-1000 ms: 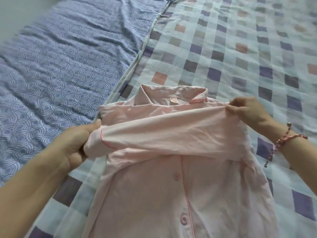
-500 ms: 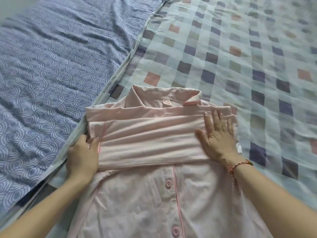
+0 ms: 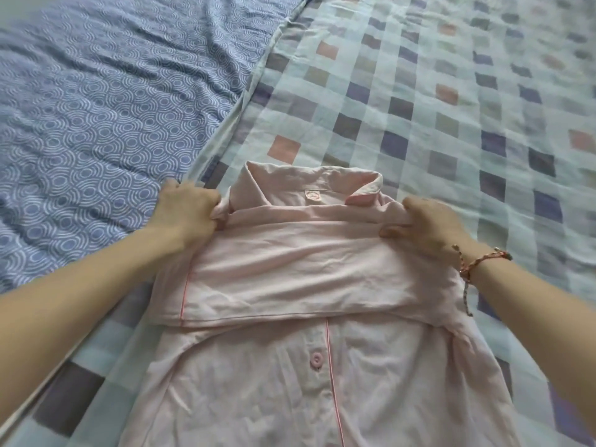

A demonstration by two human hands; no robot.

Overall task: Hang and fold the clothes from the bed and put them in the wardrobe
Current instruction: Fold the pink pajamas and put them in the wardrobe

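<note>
a: hands?
b: apart, both forearms stretched forward. left hand is curled tight round the left shoulder of the pale pink button-front cotton shirt, beside the collar. right hand, red braided bracelet on its wrist, grips the right shoulder.
a: shirt where?
b: flat, front up, sleeve folded across the chest, on the checked patchwork bedcover near its left edge, next to the blue swirl-print sheet. bare cover beyond the collar and towards the right edge.
</note>
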